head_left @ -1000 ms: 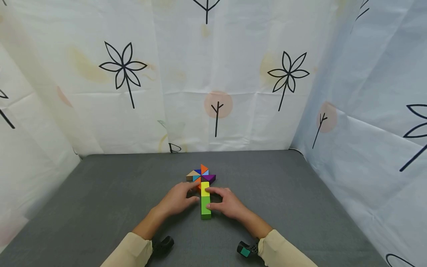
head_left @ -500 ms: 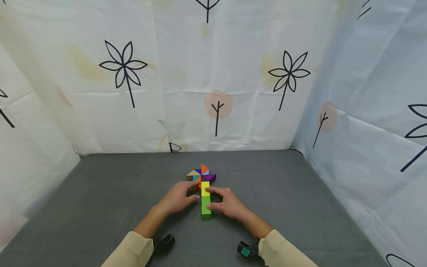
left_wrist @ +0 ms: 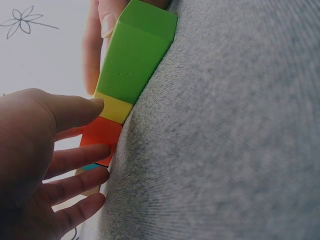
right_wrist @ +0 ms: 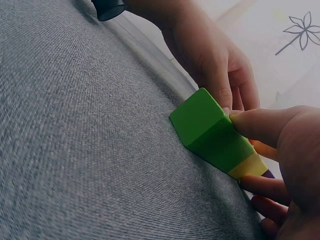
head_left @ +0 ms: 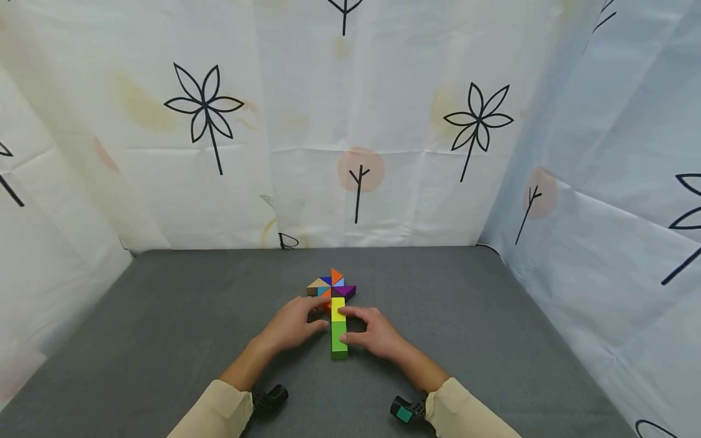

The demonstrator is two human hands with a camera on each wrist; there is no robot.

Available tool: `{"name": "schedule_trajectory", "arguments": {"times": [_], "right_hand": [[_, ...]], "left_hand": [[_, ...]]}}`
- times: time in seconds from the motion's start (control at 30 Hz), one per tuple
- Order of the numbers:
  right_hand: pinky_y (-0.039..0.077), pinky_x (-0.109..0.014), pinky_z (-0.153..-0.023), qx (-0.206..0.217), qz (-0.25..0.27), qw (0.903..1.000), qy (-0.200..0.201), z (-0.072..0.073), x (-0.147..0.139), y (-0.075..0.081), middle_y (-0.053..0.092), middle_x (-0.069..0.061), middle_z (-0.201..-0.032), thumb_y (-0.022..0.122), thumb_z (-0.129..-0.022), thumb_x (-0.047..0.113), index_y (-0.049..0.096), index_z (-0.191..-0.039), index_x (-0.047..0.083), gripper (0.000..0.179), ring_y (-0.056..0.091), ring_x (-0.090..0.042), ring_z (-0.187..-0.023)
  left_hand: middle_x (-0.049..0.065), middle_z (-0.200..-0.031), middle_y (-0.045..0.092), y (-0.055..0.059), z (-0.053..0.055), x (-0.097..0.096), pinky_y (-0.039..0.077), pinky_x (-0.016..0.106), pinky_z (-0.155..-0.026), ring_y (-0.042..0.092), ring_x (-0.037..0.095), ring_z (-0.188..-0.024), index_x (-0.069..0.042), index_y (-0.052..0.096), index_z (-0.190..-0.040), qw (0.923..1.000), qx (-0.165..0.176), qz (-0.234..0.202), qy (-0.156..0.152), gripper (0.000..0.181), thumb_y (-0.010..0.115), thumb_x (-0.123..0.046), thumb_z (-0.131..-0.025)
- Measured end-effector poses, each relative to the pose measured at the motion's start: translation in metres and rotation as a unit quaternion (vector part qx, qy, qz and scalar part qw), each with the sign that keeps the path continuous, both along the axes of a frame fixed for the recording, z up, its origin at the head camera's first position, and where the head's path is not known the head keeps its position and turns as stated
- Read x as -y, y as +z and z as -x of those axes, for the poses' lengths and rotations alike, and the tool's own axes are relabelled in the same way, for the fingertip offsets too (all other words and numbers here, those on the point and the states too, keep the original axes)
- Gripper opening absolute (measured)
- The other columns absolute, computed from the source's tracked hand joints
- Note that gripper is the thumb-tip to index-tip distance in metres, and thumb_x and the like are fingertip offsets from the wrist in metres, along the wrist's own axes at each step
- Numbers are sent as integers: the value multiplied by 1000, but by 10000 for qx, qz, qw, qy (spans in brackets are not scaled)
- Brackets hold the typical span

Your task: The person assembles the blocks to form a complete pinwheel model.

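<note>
1. A flower shape made of blocks lies flat on the gray mat (head_left: 164, 316). It looks almost done. The top is a pinwheel (head_left: 331, 285) of little triangles, and a stem runs down from it toward the person.
2. The stem has a green block (head_left: 338, 339) at the near end, a yellow block (head_left: 338, 309) in the middle, and an orange block (left_wrist: 101, 138) next to the pinwheel. All three touch end to end in one line.
3. The left hand (head_left: 290, 325) rests on the left side of the stem. Its fingers are straight, and the tips touch the yellow and orange blocks. It does not grab them.
4. The right hand (head_left: 375, 331) rests on the right side. Its thumb presses the side of the green block, and its other fingers reach along the yellow one. It only pushes and grabs nothing.
5. I think what is left is small: squeeze the stem straight, then take the hands away. No loose blocks lie on the mat.
6. Count: one green block, one yellow block, one orange block in the stem. In the pinwheel I see about six triangles: orange, purple, dark blue, light blue, teal and tan. Some are tiny, so I cannot be sure of that number.
7. Two hands. Two small black wrist cameras (head_left: 268, 399) sit by the sleeves.
8. A white curtain (head_left: 350, 121) with drawn flowers hangs around the mat.
</note>
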State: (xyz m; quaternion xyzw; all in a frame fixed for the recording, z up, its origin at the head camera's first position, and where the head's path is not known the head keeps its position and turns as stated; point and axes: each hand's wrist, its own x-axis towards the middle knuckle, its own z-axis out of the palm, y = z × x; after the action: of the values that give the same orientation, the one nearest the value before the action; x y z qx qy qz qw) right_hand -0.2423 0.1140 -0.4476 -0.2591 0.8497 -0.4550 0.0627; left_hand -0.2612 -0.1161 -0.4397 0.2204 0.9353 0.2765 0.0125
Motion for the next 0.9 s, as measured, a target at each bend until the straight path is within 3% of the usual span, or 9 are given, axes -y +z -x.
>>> {"name": "schedule_trajectory", "arguments": {"times": [0.2, 0.6, 0.77, 0.9], "right_hand": [[31, -56, -103, 103, -29, 9999, -14, -1, -1, 1, 55, -7, -138, 74, -87, 26, 59, -135, 12, 52, 40, -33, -125], [32, -55, -102, 81, 20, 10000, 40, -8, 3, 3, 56, -5, -137, 74, -87, 25, 59, -135, 12, 52, 41, -31, -124], [33, -55, -103, 95, 137, 9998, 107, -9, 2, 1, 56, -6, -137, 73, -88, 24, 59, -135, 10, 51, 43, -31, -124], [32, -57, -105, 275, 329, 9988, 225, -4, -1, 4, 55, -10, -137, 70, -91, 22, 55, -138, 9, 52, 45, -31, -129]], "left_hand": [[-4, -109, 65, 1, -2, -2, 47, 45, -90, 58, 16, -99, -15, 59, -135, 9999, 115, 17, 80, 50, 73, -29, -89], [-4, -109, 65, 2, -9, 3, 46, 45, -89, 55, 16, -97, -15, 59, -135, 9999, 12, 126, 87, 51, 73, -30, -89], [-5, -110, 65, 2, -14, 5, 46, 45, -91, 56, 16, -100, -15, 59, -135, 10000, 53, 25, 38, 50, 72, -30, -89], [-7, -112, 65, 9, -13, 6, 47, 43, -92, 58, 16, -103, -16, 58, -136, 9997, 159, -177, -40, 49, 71, -28, -91]]}}
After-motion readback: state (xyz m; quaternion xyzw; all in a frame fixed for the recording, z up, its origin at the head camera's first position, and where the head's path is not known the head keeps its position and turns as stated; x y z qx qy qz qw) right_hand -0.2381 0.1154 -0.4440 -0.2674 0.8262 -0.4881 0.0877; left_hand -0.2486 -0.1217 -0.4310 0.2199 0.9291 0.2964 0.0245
